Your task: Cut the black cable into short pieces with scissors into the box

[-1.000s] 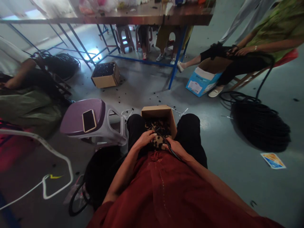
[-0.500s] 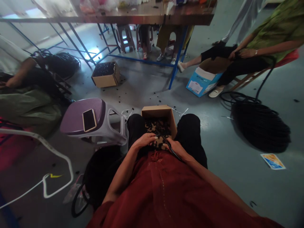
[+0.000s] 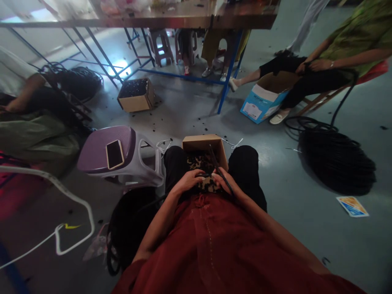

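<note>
A small open cardboard box (image 3: 202, 143) rests between my knees, holding several small black pieces. My left hand (image 3: 187, 181) is curled over the box's near edge, fingers closed on a small dark piece I cannot make out. My right hand (image 3: 225, 182) is closed round a thin black cable (image 3: 216, 161) whose free end sticks up and away over the box. The two hands nearly meet above the black pieces.
A purple stool (image 3: 101, 149) with a phone (image 3: 114, 154) on it stands at my left. A big coil of black cable (image 3: 335, 161) lies on the floor at right. Other seated people, a blue-white box (image 3: 260, 104), another box (image 3: 136, 96) of black pieces and a long table (image 3: 171, 20) surround me.
My right hand has turned the cable so its free end now points up and away over the box instead of leftward toward my left hand. The hands have come closer together.
</note>
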The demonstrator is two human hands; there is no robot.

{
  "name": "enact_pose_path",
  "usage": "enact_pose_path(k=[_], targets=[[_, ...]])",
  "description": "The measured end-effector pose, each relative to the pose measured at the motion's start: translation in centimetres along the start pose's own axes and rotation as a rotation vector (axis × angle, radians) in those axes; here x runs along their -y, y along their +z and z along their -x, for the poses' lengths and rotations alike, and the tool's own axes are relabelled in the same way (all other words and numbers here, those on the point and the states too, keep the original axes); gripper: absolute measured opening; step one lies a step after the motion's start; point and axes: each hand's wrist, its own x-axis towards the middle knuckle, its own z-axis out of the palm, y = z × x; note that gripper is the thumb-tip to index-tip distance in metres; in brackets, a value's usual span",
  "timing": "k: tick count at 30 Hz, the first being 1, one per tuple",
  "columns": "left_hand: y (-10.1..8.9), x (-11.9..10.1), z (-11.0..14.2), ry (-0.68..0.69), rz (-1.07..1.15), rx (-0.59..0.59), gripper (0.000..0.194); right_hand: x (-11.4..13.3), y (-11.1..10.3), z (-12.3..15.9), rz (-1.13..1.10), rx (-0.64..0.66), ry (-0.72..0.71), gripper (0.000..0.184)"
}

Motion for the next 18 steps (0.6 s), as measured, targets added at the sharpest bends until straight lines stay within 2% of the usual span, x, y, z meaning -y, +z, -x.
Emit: enact_pose_path(k=[4, 8, 11, 15, 18], targets=[[0.2, -1.3, 0.2, 0.011, -0.198, -0.052, 0.036, 1.5, 0.9, -0.9, -0.215, 0.049, 0.013, 0.035], [0.1, -2.1, 0.3, 0.03, -0.323, -0.098, 0.035, 3.3, 1.1, -1.2, -0.344, 0.015, 0.019, 0.035], [-0.6, -2.2, 0.6, 0.052, -0.321, -0.128, 0.031, 4.5, -0.2, -1.4, -0.369, -0.045, 0.002, 0.037], [-2.2, -2.6, 1.2, 0.046, -0.275, -0.153, 0.03, 5.2, -3.0, -1.8, -0.379, -0.161, -0.055, 0.037], [-2.9, -3.5, 1.6, 0.074, -0.177, -0.094, 0.033, 5.4, -4.4, -1.9, -0.391, -0.187, -0.076, 0.037]])
